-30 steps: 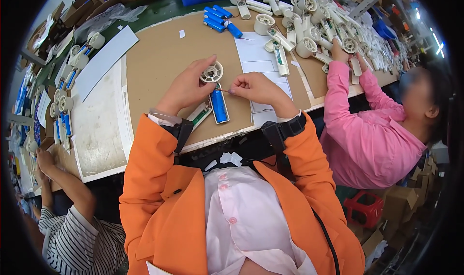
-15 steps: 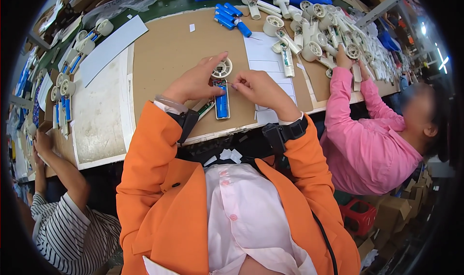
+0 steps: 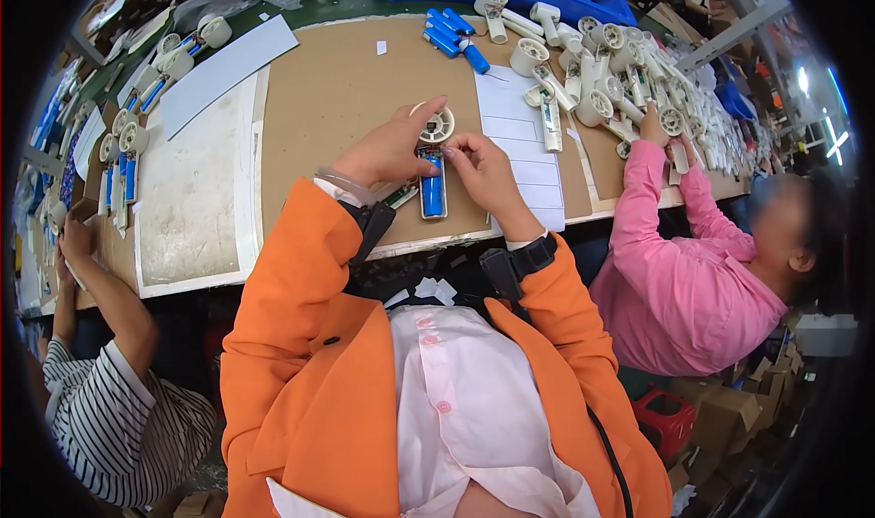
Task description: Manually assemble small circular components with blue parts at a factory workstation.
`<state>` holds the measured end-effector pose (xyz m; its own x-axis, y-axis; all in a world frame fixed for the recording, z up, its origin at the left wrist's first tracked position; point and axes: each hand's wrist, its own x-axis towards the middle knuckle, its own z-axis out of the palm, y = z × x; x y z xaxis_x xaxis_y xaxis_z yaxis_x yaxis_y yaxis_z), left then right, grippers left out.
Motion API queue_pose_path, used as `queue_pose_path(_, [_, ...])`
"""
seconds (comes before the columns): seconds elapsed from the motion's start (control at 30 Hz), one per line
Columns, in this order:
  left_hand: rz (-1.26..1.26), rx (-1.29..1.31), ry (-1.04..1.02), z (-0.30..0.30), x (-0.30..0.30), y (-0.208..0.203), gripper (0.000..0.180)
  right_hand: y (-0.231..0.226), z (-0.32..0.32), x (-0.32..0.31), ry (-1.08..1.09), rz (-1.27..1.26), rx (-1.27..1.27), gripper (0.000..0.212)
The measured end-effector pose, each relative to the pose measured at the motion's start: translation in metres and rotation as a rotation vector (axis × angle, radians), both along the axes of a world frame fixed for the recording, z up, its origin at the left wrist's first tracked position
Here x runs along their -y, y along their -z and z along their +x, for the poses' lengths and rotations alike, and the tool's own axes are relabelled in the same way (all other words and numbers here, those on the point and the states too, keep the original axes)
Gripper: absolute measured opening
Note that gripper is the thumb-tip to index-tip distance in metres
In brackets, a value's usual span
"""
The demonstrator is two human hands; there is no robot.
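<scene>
A white handheld-fan housing [image 3: 439, 215] lies on the brown board in front of me, its round vented head [image 3: 438, 125] pointing away. In its open handle sits a blue cylindrical battery [image 3: 432, 193], with a small circuit board and thin wires just above. My left hand [image 3: 383, 156] steadies the housing, thumb pressed near the battery's top and fingers at the round head. My right hand [image 3: 486, 174] is pinched at the housing's right edge, beside the wires; what its fingertips hold is too small to make out. Beneath my left wrist another part with a green board [image 3: 401, 195] shows partly.
Several blue batteries [image 3: 444, 33] lie at the back, beside a big pile of white fan housings [image 3: 602, 71]. Lined paper [image 3: 515, 108] lies right of my hands, a white sheet [image 3: 228, 71] to the left. A pink-sleeved person [image 3: 684, 245] works at right, a striped-shirt person [image 3: 137, 418] at left.
The whole view has shifted a little, so the table's things sit further right. My right fingertips have come closer to the wires at the handle's top. My left hand keeps its hold.
</scene>
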<state>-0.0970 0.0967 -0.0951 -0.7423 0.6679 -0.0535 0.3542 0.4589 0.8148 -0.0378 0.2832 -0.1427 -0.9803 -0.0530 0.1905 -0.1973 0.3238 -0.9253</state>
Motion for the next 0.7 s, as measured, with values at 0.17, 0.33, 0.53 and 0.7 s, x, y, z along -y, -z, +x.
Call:
queue_pose_path(0.17, [-0.035,-0.058,-0.018,0.0,0.001,0.003,0.101,-0.005,0.001,0.003,-0.001,0.117,-0.127,0.005])
queue_pose_path(0.33, [-0.022,-0.074,-0.007,-0.001,0.0,0.005,0.101,-0.012,-0.002,-0.002,-0.018,0.275,-0.206,0.004])
queue_pose_path(0.53, [-0.029,-0.067,-0.005,-0.001,0.001,0.004,0.102,-0.027,-0.004,-0.008,-0.07,0.457,-0.358,0.007])
queue_pose_path(0.7, [-0.06,-0.063,-0.006,0.0,0.0,0.002,0.102,-0.029,-0.005,-0.008,-0.058,0.567,-0.535,0.012])
